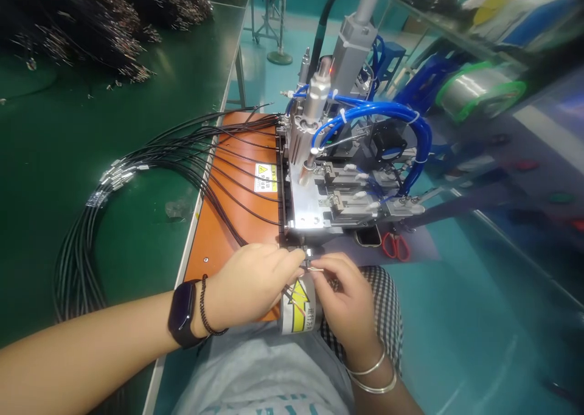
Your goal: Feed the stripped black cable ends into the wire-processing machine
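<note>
At the front edge of the pneumatic bench machine [314,202], both hands work close together, and the head view looks down on them. The left hand [249,284] comes from the left of the machine in a curled shape, and its fingertips [292,263] reach the dark clamp part [296,251] at the machine's front corner. I cannot tell if these fingers grip something there. The right hand [349,299] is closed in a small pinch on a thin wire end [316,269]. This wire end lies almost level across the view, with its long axis going from the machine's front corner toward the right hand, so the right hand is the nearer one.

Left of the machine, black cables [237,159] fan out over an orange board [232,220] and run into the machine, and a loose coil of black cables [77,275] lies on the green surface [137,123]. Farther back on the same side are dark cable bundles [104,31]. In front of the machine, under the hands, is a grey round object with a yellow arrow label [298,308]. Right of the machine are red-handled scissors [396,246] and a spool of silver wire [481,89], and blue air tubes [401,114] curve over the machine's top.
</note>
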Tool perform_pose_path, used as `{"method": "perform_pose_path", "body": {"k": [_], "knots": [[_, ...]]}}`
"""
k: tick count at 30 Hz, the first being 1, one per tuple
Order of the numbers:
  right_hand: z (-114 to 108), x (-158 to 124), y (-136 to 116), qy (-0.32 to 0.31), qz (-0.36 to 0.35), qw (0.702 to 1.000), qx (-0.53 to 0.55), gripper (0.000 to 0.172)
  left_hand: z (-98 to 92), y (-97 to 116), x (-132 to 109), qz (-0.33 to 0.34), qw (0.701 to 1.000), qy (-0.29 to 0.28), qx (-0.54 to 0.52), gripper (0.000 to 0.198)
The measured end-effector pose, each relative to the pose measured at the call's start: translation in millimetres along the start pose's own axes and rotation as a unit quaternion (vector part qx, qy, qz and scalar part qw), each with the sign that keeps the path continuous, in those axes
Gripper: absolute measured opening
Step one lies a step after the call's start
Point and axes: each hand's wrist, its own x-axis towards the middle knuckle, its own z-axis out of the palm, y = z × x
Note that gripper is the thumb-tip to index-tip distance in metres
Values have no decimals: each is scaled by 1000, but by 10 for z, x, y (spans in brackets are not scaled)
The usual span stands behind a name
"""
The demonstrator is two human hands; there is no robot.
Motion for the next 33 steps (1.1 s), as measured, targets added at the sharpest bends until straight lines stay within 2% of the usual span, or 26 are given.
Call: {"method": "perform_pose_path", "body": {"k": [3, 6, 8, 10, 12, 13, 16, 18, 22, 27, 31, 33], "knots": [[9, -6, -26, 39, 1, 999, -24, 10, 28, -5, -24, 6, 1000, 9, -5, 18], [2, -29, -50, 55, -48, 996, -47, 13, 39, -7, -38, 3, 999, 31, -10, 17], [-2, -50, -65, 28, -95, 993, -69, 17, 38, -2, -41, -4, 999, 50, -12, 16], [-1, -63, -78, -36, -126, 986, -100, 17, 36, 4, -41, -7, 998, 67, -11, 15], [2, -59, -89, -81, -108, 984, -114, 12, 33, 10, -40, -7, 997, 73, -3, 14], [2, -50, -95, -77, -82, 988, -108, 9, 32, 11, -39, -6, 997, 71, 1, 14], [1, -14, -115, 1, 10, 999, -52, 4, 32, 15, -39, 1, 998, 64, 8, 13], [2, 2, -130, 28, 34, 999, -27, 5, 32, 17, -40, 7, 998, 64, 10, 14], [23, -2, -136, 15, 5, 1000, -15, 15, 28, 22, -42, 10, 998, 64, 8, 17], [40, -3, -106, 56, 68, 996, 8, 4, 22, 26, -38, 13, 997, 76, 5, 16], [34, -5, -116, 5, 20, 1000, 16, 15, 26, 25, -35, 14, 997, 71, 7, 16], [35, -10, -109, 6, 24, 1000, 13, 14, 28, 27, -35, 17, 997, 76, 5, 15]]}}
